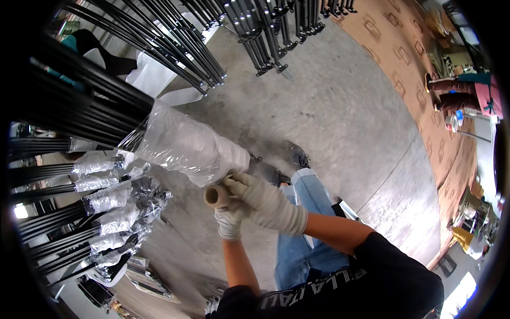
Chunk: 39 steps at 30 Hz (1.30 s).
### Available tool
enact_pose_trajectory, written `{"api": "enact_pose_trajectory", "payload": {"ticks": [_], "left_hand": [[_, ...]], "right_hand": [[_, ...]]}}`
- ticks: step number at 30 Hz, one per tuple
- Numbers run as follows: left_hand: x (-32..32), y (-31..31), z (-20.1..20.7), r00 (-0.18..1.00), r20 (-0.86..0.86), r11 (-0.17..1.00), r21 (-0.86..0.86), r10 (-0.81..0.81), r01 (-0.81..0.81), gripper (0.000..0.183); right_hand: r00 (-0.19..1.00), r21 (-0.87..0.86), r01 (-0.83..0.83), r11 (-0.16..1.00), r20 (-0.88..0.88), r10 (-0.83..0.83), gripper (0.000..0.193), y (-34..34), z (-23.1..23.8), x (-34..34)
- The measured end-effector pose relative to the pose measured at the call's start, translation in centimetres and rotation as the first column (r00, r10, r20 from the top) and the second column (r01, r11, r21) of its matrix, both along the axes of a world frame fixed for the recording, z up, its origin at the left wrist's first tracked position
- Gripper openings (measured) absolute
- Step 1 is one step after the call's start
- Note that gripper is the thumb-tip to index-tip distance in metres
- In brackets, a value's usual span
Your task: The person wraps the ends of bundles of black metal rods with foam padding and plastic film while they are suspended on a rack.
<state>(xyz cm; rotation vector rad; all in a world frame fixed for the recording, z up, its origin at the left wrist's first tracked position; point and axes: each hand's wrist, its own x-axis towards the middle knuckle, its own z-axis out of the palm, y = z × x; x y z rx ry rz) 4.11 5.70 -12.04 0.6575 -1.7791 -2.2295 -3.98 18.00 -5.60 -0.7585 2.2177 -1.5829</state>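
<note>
Both my hands wear white knit gloves. My left hand (230, 221) is closed around a brown cardboard tube (215, 197), its open end facing up. Beside it, my right hand (270, 206) has its fingers bent against the lower end of a clear plastic film wrap (194, 146). What those fingers pinch, if anything, is hidden. The film covers the end of a thick bundle of black rods (114, 109), which slants in from the upper left. My two hands are close together and overlap in the picture.
More black rod bundles with film-wrapped ends (109, 204) lie at the left. Unwrapped black rods (180, 48) stand at the top. My feet are on the grey concrete floor (340, 106). A brown patterned floor covering (404, 64) runs along the right, where another person (470, 93) stands.
</note>
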Motion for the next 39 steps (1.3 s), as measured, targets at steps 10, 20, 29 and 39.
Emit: {"api": "enact_pose_trajectory", "payload": {"ticks": [10,20,29,39], "left_hand": [[-1.1,-2.2,-2.9,0.996,0.045,0.930,0.357,0.077,-0.088,0.041],[-9.2,-4.6,-8.7,0.979,0.083,0.898,-0.391,-0.186,0.203,0.045],[-5.2,-2.4,-7.1,0.991,0.076,0.992,-0.048,-0.113,0.117,0.042],[-4.8,-2.1,-4.9,0.975,0.112,0.958,-0.198,-0.191,0.210,0.039]], "right_hand": [[0.545,-0.368,0.472,0.801,0.836,0.063,0.023,-2.3,-3.7,-9.0],[0.324,-0.438,0.357,0.825,0.886,0.331,0.035,-3.2,-10.0,-8.8],[0.536,-0.199,0.636,0.745,0.809,-0.241,0.049,-3.6,-5.5,-8.2],[0.899,-0.293,0.072,0.953,0.433,0.066,0.030,5.2,-7.4,-10.1]]}}
